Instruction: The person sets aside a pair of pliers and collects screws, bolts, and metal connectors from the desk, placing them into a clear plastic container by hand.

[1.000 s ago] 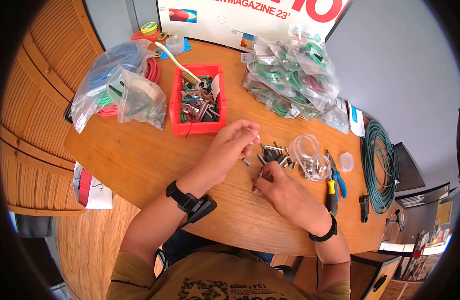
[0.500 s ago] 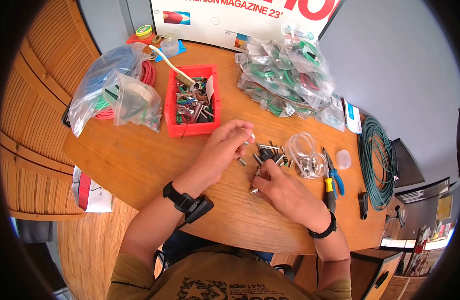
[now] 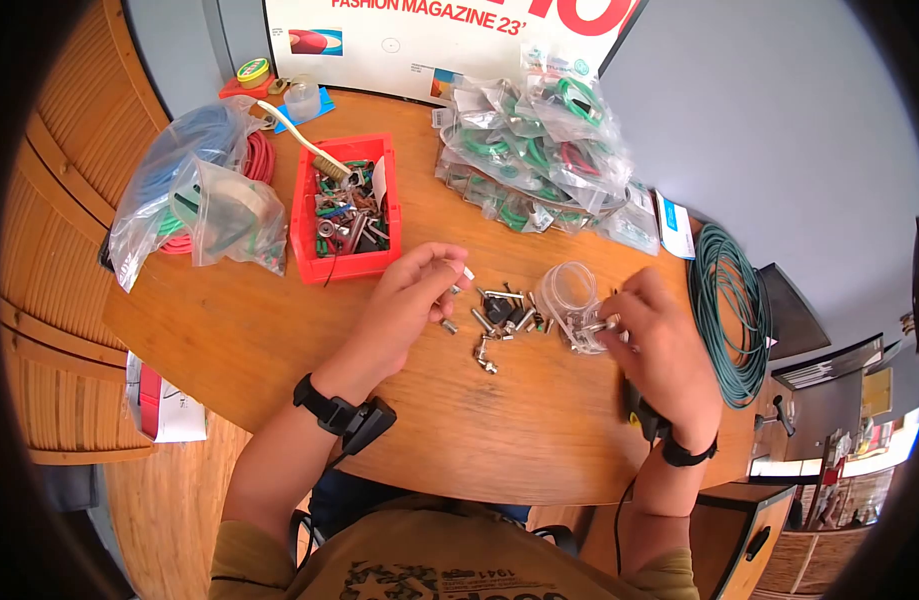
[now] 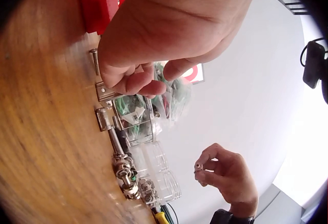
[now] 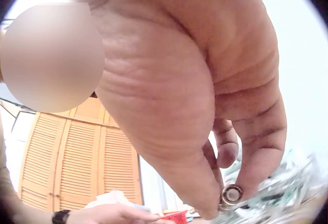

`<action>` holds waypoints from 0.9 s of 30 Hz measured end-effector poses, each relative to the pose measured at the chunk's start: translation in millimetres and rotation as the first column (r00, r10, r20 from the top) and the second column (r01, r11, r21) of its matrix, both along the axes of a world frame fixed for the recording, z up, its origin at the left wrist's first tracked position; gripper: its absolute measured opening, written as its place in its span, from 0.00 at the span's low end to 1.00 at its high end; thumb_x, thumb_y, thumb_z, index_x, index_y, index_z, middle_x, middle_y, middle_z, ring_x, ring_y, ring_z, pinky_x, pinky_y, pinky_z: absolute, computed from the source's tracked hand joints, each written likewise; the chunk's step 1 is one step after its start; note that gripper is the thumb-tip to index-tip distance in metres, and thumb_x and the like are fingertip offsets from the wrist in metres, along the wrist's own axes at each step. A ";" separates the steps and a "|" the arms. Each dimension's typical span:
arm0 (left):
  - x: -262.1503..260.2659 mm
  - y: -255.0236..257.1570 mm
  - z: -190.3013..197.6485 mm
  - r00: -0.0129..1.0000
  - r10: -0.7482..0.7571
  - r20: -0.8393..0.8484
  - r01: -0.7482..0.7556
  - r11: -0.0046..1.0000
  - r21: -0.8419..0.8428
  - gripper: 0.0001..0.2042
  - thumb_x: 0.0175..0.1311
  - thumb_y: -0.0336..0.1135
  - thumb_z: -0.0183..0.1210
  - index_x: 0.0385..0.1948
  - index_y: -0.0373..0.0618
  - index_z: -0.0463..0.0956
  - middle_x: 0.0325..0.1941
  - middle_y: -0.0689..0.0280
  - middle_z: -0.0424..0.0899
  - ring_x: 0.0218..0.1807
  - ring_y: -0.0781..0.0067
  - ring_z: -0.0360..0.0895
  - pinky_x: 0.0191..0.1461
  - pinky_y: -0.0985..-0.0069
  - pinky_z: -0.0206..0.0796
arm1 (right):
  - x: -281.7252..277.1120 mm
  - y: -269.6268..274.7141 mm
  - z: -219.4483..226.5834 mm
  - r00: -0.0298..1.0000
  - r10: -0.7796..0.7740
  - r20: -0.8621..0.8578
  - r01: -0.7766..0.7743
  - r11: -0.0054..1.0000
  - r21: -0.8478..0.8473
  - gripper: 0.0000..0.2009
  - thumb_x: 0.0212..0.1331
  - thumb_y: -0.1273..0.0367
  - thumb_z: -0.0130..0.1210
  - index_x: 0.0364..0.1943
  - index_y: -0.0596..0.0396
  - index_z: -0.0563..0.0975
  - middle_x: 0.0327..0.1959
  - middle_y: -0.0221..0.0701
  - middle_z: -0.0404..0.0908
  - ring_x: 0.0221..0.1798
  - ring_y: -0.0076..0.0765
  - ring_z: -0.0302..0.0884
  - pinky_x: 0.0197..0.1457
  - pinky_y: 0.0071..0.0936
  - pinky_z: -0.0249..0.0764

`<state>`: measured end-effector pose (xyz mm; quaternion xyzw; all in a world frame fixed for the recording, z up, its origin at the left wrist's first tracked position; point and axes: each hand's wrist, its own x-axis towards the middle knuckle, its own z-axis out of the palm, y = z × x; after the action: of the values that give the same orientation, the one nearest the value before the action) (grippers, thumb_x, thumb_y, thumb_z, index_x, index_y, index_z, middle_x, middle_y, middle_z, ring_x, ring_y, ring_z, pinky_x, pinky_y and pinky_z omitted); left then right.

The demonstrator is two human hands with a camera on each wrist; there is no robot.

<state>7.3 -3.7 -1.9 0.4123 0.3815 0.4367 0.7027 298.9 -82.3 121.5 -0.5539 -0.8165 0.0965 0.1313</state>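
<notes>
My right hand (image 3: 664, 345) is raised over the clear round plastic containers (image 3: 569, 290), pinching a small round metal connector (image 5: 232, 194) between thumb and finger. Its open ring end faces the right wrist camera. On the left, my other hand (image 3: 404, 300) stays low over the table with curled fingers, and a small whitish piece (image 3: 468, 271) shows at its fingertips. Between the hands lies a loose pile of metal connectors and black parts (image 3: 504, 308). A few silver connectors (image 3: 486, 356) sit just in front of that pile. Small metal pieces also fill part of the containers.
A red bin (image 3: 301, 235) of mixed small parts with a brush across it stands behind my left hand. Bagged green cables (image 3: 539, 150) are heaped at the back. Bagged coils (image 3: 194, 160) lie left, a dark green cable coil (image 3: 724, 320) right. Pliers are mostly hidden under my right hand.
My right hand has lifted from the connectors in front of the pile and moved right to the clear containers with a connector. The left hand keeps its pose; the head view has shifted.
</notes>
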 end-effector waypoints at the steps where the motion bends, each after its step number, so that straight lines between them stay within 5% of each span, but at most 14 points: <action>1: 0.3 0.2 -0.2 1.000 0.000 -0.002 0.000 1.000 -0.001 0.14 0.88 0.41 0.60 0.65 0.46 0.81 0.48 0.71 0.88 0.38 0.85 0.74 0.44 0.81 0.65 | 7.0 0.1 4.1 0.995 -0.092 0.048 0.089 0.994 0.057 0.10 0.63 0.77 0.72 0.47 0.59 0.85 0.51 0.41 0.80 0.53 0.57 0.87 0.53 0.52 0.83; 5: 1.6 -1.6 2.3 1.000 -0.007 -0.028 0.007 1.000 -0.011 0.15 0.88 0.41 0.60 0.65 0.45 0.80 0.48 0.71 0.88 0.38 0.85 0.74 0.44 0.81 0.65 | 20.6 4.0 -6.5 0.979 -0.192 0.062 0.193 0.981 -0.007 0.09 0.63 0.76 0.72 0.45 0.60 0.86 0.51 0.41 0.81 0.52 0.58 0.87 0.55 0.51 0.83; 27: -2.2 0.2 -1.0 1.000 -0.007 -0.009 0.007 1.000 0.002 0.15 0.87 0.41 0.60 0.66 0.46 0.80 0.50 0.69 0.87 0.40 0.85 0.74 0.47 0.81 0.66 | -4.2 7.4 -16.4 0.998 -0.005 0.065 -0.001 0.996 0.092 0.06 0.71 0.71 0.68 0.46 0.57 0.86 0.49 0.41 0.85 0.48 0.58 0.88 0.50 0.53 0.84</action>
<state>5.1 -3.6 -2.9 0.4165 0.3827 0.4328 0.7020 294.7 -74.8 105.1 -0.5511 -0.8232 0.0407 0.1301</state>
